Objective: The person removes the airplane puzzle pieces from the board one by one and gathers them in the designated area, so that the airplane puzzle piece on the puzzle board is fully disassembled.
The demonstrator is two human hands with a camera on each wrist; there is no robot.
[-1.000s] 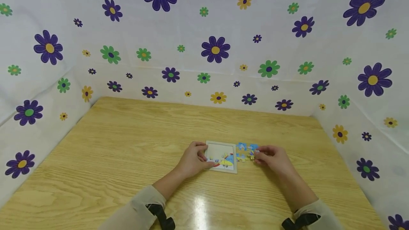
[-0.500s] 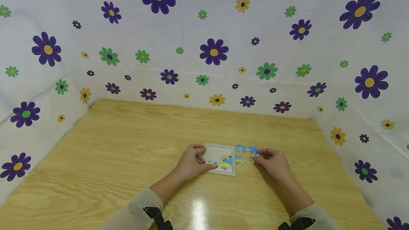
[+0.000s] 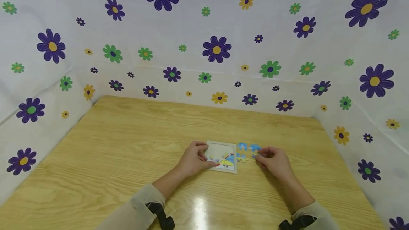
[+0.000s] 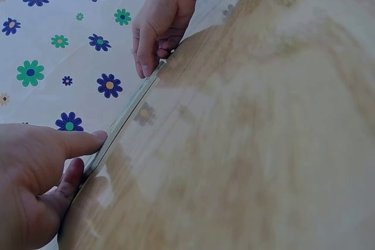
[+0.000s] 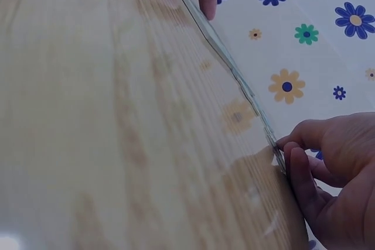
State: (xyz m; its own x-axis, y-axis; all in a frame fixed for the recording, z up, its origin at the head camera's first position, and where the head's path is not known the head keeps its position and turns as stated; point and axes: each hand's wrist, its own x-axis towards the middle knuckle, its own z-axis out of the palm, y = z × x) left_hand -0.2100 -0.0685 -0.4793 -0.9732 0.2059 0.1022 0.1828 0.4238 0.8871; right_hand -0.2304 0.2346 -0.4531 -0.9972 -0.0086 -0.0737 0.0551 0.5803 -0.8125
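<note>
A square puzzle frame (image 3: 221, 141) lies on the table, with picture pieces in its lower part and a bare upper part. My left hand (image 3: 193, 159) grips its left side, thumb on the lower left edge; the left wrist view shows this hand (image 4: 35, 174) at the thin frame (image 4: 126, 106). Loose blue and yellow pieces (image 3: 242, 146) lie just right of the frame. My right hand (image 3: 275, 160) pinches a small piece (image 3: 255, 156) at the right end of these, mostly hidden by the fingers. In the right wrist view, the fingertips of this hand (image 5: 340, 174) are at table level.
The wooden table (image 3: 143, 127) stretches around the frame and the pieces. A white cloth (image 3: 188, 20) with purple, green and yellow flowers hangs behind the table and along both sides.
The right fingers have shifted slightly with the pinched piece, beside the other loose pieces. My left hand keeps its grip on the frame. The head view has tilted a little.
</note>
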